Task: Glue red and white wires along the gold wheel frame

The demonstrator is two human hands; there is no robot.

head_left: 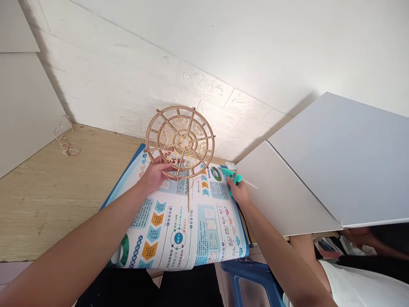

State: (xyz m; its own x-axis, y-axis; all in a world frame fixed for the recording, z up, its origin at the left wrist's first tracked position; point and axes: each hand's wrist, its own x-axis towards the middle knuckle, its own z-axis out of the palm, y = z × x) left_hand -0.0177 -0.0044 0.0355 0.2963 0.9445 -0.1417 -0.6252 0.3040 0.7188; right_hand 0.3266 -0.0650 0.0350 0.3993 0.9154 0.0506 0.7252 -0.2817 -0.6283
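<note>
While the left hand (pixel 156 174) grips the lower left rim of a round, light-brown wooden wheel with spokes and cut-out scroll ornaments (pixel 185 140), the right hand (pixel 239 192) is closed around the handle of a turquoise plastic glue gun (pixel 230 174). The wheel stands tilted up on edge, its flat side facing the camera, above the far part of a glossy blue-and-white printed sheet (pixel 195 197). Thin pale wires run over its left side, and some hang below its rim. A slim, straight wooden stick (pixel 188 195) extends downward from under the wheel; whether the two are joined, I cannot tell. The glue gun's nozzle points left towards the wheel, apart from it, near the sheet's right edge. A black cord (pixel 245 222) runs beside that edge.

The sheet lies on a wood-grain tabletop (pixel 96 179) against a white brick-patterned wall (pixel 134 85). A loose tangle of red and white wire (pixel 66 147) lies to the left, next to a white panel (pixel 28 111). More white panels (pixel 287 196) stand at right; beyond them shows another person's white sleeve (pixel 358 279), near a blue plastic stool (pixel 252 279).
</note>
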